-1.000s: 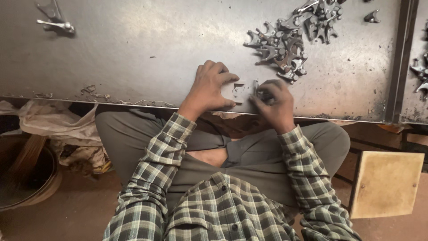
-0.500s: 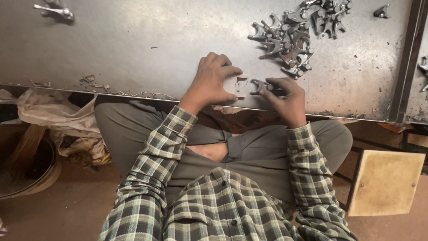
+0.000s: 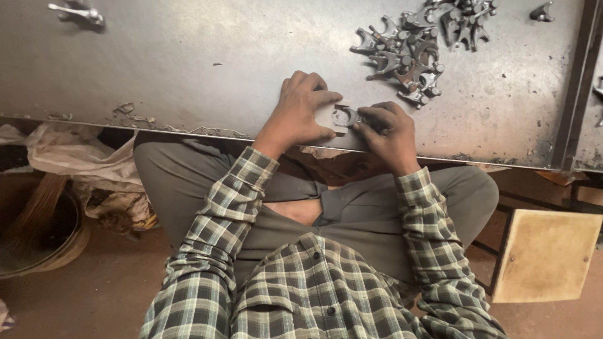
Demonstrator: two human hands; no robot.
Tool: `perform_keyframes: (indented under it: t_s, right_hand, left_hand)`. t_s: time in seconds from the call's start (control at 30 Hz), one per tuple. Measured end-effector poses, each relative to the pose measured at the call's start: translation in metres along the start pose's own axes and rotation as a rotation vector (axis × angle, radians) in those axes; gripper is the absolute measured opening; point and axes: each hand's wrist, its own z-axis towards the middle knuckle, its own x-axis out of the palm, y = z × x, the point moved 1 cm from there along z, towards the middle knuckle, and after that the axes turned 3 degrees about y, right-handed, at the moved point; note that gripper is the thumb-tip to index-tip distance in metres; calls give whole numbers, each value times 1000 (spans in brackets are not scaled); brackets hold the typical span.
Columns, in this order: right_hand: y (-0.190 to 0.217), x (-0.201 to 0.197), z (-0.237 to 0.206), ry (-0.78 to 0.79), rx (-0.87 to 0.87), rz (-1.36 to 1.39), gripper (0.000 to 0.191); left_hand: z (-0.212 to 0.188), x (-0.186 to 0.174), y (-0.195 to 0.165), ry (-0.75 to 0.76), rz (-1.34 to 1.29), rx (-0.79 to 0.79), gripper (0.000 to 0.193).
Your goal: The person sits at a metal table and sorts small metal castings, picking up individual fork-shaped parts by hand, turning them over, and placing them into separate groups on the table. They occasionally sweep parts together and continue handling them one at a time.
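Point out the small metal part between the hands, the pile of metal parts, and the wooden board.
small metal part [image 3: 343, 117], head view, its round middle.
pile of metal parts [image 3: 405, 59], head view, centre of the heap.
wooden board [image 3: 545, 254], head view, its flat face.

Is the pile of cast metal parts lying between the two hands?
No: the pile of cast metal parts lies farther back on the metal sheet, beyond the right hand, while the left hand rests beside it.

Dull grey metal parts [image 3: 408, 56] on scuffed steel table [image 3: 188, 63].
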Motion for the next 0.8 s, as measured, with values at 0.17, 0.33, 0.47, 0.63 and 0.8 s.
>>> perform_keyframes:
  t_s: [0.17,0.33,0.47,0.63,0.8]
  right_hand:
    - [-25,-9,-5,-60,70,219,23]
    - [-59,-43,-11,-375,373,244,25]
    - [-62,-48,-10,-335,173,-261,35]
    - [-47,-50,-14,-213,199,-213,29]
    - [-26,-41,-15,-109,204,-102,30]
  left_hand:
    - [-2,-2,0,-5,1,15,62]
    - [-3,-2,0,1,-10,9,65]
    - [-3,-3,0,4,-12,6,65]
    - [-2,-4,-2,4,-19,9,65]
    - [-2,-4,-2,5,-10,3,64]
